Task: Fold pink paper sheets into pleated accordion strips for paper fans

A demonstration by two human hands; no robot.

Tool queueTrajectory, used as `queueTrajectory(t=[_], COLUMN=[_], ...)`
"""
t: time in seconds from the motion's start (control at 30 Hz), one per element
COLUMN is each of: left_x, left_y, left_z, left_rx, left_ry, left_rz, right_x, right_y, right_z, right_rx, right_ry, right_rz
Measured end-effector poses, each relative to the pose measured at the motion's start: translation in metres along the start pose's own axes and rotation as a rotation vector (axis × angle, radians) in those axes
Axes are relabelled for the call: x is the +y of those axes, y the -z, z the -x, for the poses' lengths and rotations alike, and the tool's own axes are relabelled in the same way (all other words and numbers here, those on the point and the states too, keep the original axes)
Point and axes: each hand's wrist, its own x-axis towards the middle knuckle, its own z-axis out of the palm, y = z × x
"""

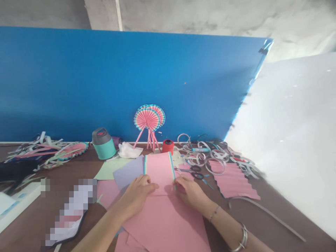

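A pink paper strip with blue side edges (159, 169) lies on the brown table, running away from me. My left hand (138, 194) presses its fingertips on the strip's near left part, fingers curled and together. My right hand (191, 192) pinches the strip's right blue edge. Larger pink sheets (168, 224) lie under both hands. Finished pink and blue paper fans on sticks (149, 119) lean against the blue board behind.
A teal flask (104, 143), white tissue (130, 150) and red thread spool (168, 146) stand at the back. Scissors (194, 170), tape rings (215, 157) and a pleated pink sheet (235, 183) lie right. Paper scraps (44, 150) pile left. A white board (294, 140) leans right.
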Motion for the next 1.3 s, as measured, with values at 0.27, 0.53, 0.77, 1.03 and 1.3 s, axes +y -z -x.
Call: queueTrajectory(t=[0.27, 0.53, 0.77, 1.03, 1.3], left_x=[0.002, -0.012, -0.023, -0.039, 0.004], left_y=[-0.006, 0.006, 0.011, 0.013, -0.020], left_z=[0.001, 0.002, -0.001, -0.009, -0.010], left_rx=[-0.029, -0.081, -0.134, 0.016, 0.044], left_ry=[-0.175, -0.126, -0.033, 0.242, 0.242], left_rz=[-0.104, -0.146, -0.139, 0.001, 0.893], right_x=[-0.010, -0.007, -0.008, 0.000, -0.022], right_y=[-0.005, 0.013, 0.016, 0.005, 0.006], right_z=[0.003, 0.004, 0.006, 0.001, 0.000], right_rx=[-0.095, -0.169, -0.243, 0.081, 0.408], right_ry=[0.310, 0.221, 0.229, 0.190, 0.340], right_rz=[0.359, 0.360, 0.442, 0.300, 0.184])
